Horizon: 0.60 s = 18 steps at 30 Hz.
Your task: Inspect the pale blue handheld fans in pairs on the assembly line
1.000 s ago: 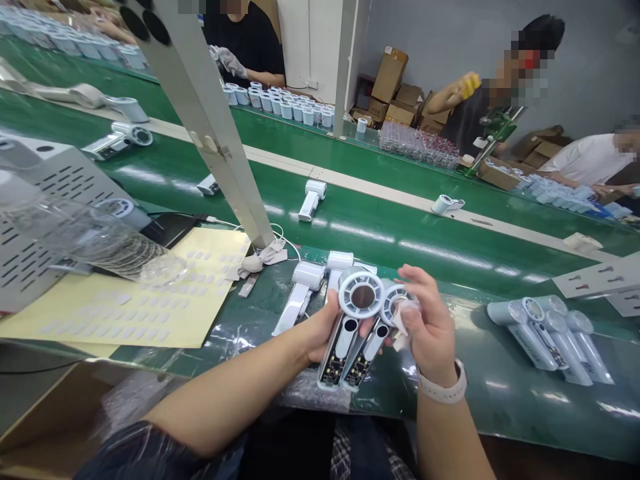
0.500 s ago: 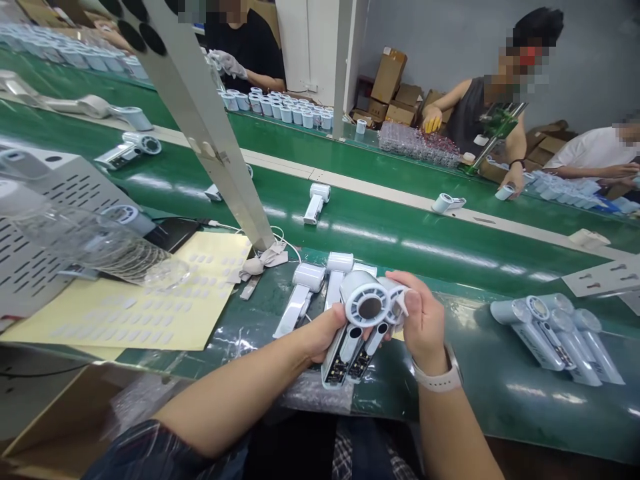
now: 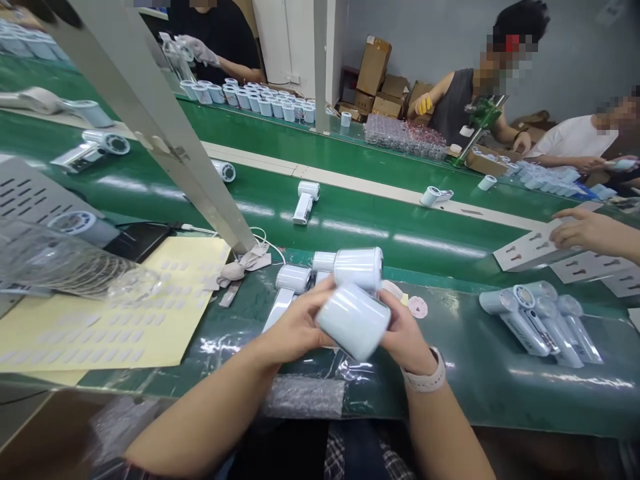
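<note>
Both my hands grip two pale blue handheld fan bodies just above the near bench. My left hand (image 3: 295, 327) wraps the nearer fan body (image 3: 354, 320), whose round head faces me with its smooth back. My right hand (image 3: 406, 337) holds from the right, and the second fan body (image 3: 359, 267) stands just behind the first. The fans' handles are hidden behind my hands. A small round pink sticker (image 3: 417, 307) lies on the bench by my right hand. Two more fan bodies (image 3: 290, 283) lie just beyond my left hand.
A yellow sticker sheet (image 3: 125, 313) lies at left beside a grey metal post (image 3: 165, 133). Several finished fans (image 3: 540, 320) lie at right. A co-worker's hand (image 3: 580, 230) rests on white sheets. Fans ride the green conveyor (image 3: 350, 227); people work across it.
I have turned both fans over, so their open ring fronts and circuit boards no longer face me. A co-worker's hand has come in at the right. The view shifted slightly.
</note>
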Each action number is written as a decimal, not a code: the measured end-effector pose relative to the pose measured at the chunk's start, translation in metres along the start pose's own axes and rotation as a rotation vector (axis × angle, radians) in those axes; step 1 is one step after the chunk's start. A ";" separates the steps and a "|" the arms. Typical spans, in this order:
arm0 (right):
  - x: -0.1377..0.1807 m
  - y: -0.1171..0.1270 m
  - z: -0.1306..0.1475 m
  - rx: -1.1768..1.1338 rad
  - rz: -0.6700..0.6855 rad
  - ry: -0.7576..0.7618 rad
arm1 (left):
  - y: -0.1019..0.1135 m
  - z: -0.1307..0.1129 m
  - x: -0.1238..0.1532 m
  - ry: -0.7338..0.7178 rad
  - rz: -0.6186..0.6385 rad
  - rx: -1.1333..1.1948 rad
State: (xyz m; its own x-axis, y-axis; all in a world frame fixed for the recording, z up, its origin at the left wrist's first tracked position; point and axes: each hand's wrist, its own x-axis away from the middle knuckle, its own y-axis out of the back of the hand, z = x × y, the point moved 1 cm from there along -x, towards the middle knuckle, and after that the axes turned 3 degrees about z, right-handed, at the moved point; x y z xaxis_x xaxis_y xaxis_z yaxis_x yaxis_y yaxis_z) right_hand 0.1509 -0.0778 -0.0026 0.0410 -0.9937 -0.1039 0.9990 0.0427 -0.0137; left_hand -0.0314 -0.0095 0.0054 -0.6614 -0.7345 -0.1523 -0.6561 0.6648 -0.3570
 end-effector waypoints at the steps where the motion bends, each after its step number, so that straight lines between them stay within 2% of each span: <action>1: 0.001 0.005 0.000 -0.002 -0.020 -0.031 | 0.002 0.000 -0.003 0.000 -0.052 0.032; 4: 0.002 0.014 -0.006 -0.015 -0.096 -0.100 | 0.006 -0.001 -0.011 0.015 -0.164 0.254; 8: 0.000 0.007 -0.012 -0.247 -0.127 -0.094 | 0.007 0.000 -0.012 0.098 -0.088 0.514; 11: -0.001 0.002 -0.011 -0.391 -0.113 -0.116 | 0.004 0.007 -0.008 0.090 -0.022 0.483; 18: 0.000 0.003 -0.009 -0.277 -0.076 -0.076 | -0.002 0.018 -0.006 0.089 0.054 0.361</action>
State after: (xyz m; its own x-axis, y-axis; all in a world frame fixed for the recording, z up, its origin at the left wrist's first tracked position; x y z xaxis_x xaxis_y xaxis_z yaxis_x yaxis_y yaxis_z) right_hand 0.1539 -0.0769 -0.0120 -0.0224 -0.9996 -0.0172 0.9566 -0.0165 -0.2910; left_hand -0.0197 -0.0085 -0.0097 -0.7309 -0.6744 -0.1045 -0.4599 0.5999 -0.6547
